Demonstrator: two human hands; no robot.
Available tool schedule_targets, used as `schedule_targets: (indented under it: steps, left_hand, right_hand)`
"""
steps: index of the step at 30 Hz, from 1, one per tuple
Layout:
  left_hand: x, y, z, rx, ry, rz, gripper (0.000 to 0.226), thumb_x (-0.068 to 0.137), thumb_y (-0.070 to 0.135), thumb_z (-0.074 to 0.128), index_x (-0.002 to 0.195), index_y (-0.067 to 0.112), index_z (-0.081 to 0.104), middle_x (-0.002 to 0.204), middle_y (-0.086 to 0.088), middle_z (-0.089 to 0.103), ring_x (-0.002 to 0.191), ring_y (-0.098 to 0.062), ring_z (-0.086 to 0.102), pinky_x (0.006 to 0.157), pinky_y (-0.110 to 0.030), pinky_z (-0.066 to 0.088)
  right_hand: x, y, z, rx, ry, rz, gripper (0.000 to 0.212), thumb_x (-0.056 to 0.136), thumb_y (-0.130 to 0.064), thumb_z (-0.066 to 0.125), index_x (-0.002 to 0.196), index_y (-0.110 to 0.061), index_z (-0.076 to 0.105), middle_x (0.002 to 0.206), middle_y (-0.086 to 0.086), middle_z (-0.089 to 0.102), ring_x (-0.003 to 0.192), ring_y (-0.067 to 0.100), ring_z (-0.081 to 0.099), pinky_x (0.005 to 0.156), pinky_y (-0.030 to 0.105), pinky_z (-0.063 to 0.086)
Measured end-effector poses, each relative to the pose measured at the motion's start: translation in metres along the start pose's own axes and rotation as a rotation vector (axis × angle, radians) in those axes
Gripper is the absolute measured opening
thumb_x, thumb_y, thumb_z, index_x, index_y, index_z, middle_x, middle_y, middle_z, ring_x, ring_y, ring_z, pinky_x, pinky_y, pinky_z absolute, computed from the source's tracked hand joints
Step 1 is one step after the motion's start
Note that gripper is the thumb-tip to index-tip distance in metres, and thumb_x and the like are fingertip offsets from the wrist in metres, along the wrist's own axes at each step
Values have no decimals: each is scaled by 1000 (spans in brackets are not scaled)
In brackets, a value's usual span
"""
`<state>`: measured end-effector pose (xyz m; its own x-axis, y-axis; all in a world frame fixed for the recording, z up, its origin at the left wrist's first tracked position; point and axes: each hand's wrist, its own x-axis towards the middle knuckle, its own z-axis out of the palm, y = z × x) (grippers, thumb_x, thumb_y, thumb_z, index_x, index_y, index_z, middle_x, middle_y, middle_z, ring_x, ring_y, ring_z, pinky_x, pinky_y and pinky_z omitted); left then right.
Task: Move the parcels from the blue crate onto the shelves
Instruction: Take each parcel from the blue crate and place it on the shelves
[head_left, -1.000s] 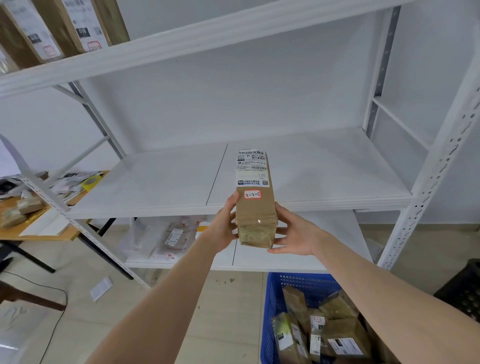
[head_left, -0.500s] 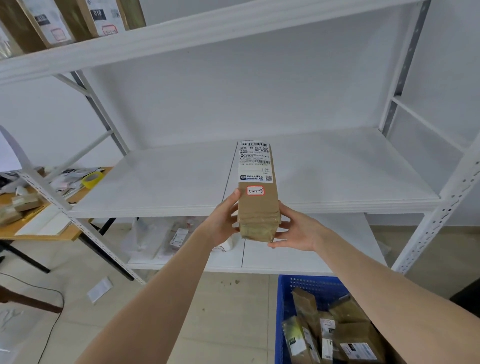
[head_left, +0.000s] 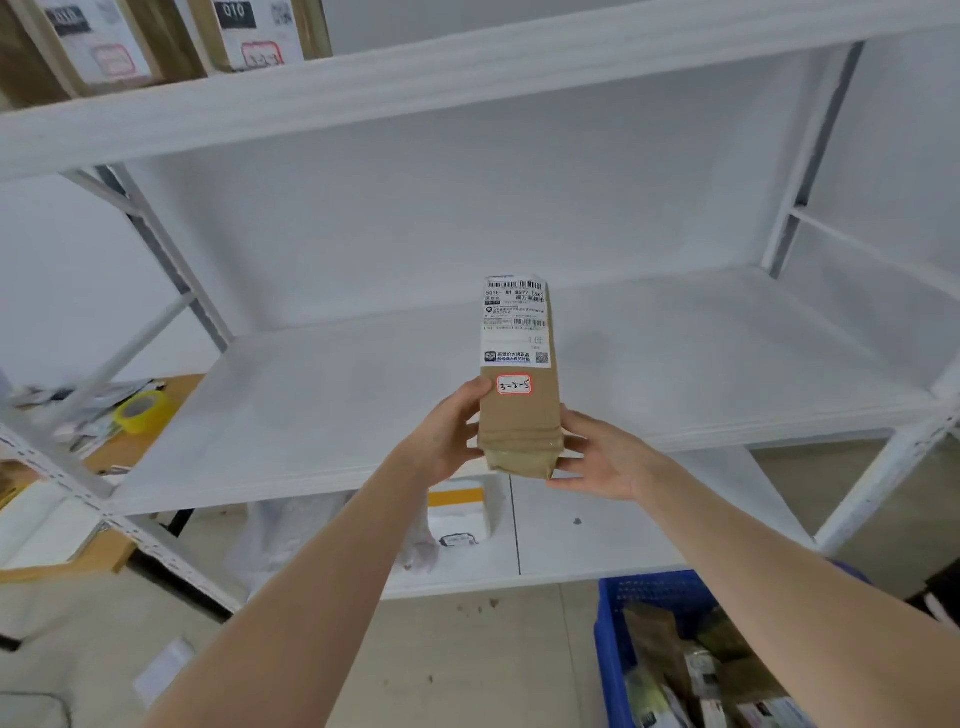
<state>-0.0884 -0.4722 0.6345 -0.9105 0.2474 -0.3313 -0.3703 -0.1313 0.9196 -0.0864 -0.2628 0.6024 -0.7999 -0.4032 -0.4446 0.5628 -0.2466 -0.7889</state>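
Head camera, looking forward and down: your two bare arms reach out toward a white metal shelf unit. Between your hands is a tall, narrow brown parcel (head_left: 519, 421), held upright in the air just in front of the middle shelf (head_left: 311, 405) and touching no board. Its printed shipping label (head_left: 515, 322) and a small red-bordered handwritten sticker (head_left: 514, 385) face you. Your left hand (head_left: 447, 441) grips the parcel's left side low down, thumb up against the front left edge. Your right hand (head_left: 597, 452) cups the bottom right corner, fingers curled round it. Above, the top shelf (head_left: 467, 67) carries brown boxes (head_left: 249, 31) with similar stickers. Below, the bottom shelf (head_left: 623, 519) holds a white packet (head_left: 460, 512). At lower right the blue crate (head_left: 613, 649) sits on the floor with more brown parcels (head_left: 675, 660) inside (so the job looks far from finished). To place this one well, I judge you should carry it forward over the front lip of the middle shelf and set its base flat on the board, well back from the edge, label facing out. Steady it before you let go, one hand at a time; being tall and narrow, it could topple if released while tilted.
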Motion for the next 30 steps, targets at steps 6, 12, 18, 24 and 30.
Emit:
schedule_targets:
  steps: [6, 12, 18, 24, 30]
  left_hand:
    - [-1, 15, -13, 29, -15, 46, 75, 62, 50, 67, 130, 20, 56, 133, -6, 58, 114, -26, 53, 92, -41, 41]
    - [-24, 43, 1, 29, -10, 153, 71, 61, 40, 65, 128, 17, 57, 138, -15, 51, 117, -33, 49, 93, -46, 38]
    - [-67, 83, 32, 118, -40, 269, 56, 65, 27, 61, 121, 23, 61, 128, -8, 59, 116, -32, 53, 100, -43, 42]
    - [-112, 130, 66, 238, -34, 374, 40, 87, 5, 40, 118, 22, 58, 81, 10, 65, 60, -4, 58, 49, -17, 46]
    - [-147, 176, 97, 239, -10, 507, 30, 91, 15, 50, 118, 24, 60, 88, 8, 65, 63, -4, 61, 51, -19, 48]
  right_hand:
    - [1, -11, 20, -71, 29, -68, 41, 87, -38, 61, 126, -26, 57, 121, 3, 62, 112, 28, 59, 103, 48, 41]
    - [-24, -34, 33, -139, 5, -157, 48, 89, -32, 62, 135, -32, 49, 123, -4, 58, 113, 22, 57, 107, 47, 36]
    - [-64, -69, 43, -77, -6, -291, 48, 89, -14, 61, 134, -30, 52, 115, -2, 59, 103, 23, 58, 105, 47, 41]
    - [-111, -104, 71, -104, 28, -427, 39, 82, -44, 69, 118, -30, 63, 124, 1, 55, 116, 24, 54, 106, 48, 40]
    - [-152, -144, 98, -164, 45, -573, 52, 79, -53, 67, 125, -31, 58, 116, -2, 57, 97, 17, 54, 105, 46, 42]
